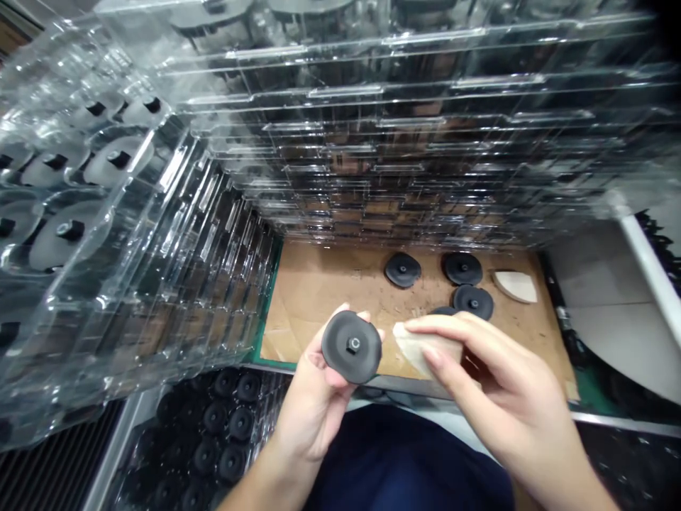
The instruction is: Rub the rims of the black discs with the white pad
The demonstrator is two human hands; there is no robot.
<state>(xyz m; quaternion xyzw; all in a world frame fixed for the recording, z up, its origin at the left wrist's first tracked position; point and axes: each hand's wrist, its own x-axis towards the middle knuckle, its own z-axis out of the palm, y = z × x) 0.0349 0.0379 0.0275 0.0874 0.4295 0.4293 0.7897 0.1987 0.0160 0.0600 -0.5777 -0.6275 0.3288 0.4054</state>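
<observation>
My left hand (313, 397) grips a round black disc (352, 347) with a small metal stud at its centre, held up facing me. My right hand (494, 387) pinches a pale wedge-shaped piece (420, 346) whose tip nearly touches the disc's right edge. Three more black discs (403, 270) lie on the brown cardboard mat (319, 291) behind my hands, and a fourth is partly hidden by my right fingers. A second pale wedge (516, 286) lies at the mat's right end.
Tall stacks of clear plastic trays (372, 156) wall in the back and left; the left stack (69, 227) carries discs in its pockets. Below left, a tray (223, 426) holds several black discs. A white surface (617, 312) is at the right.
</observation>
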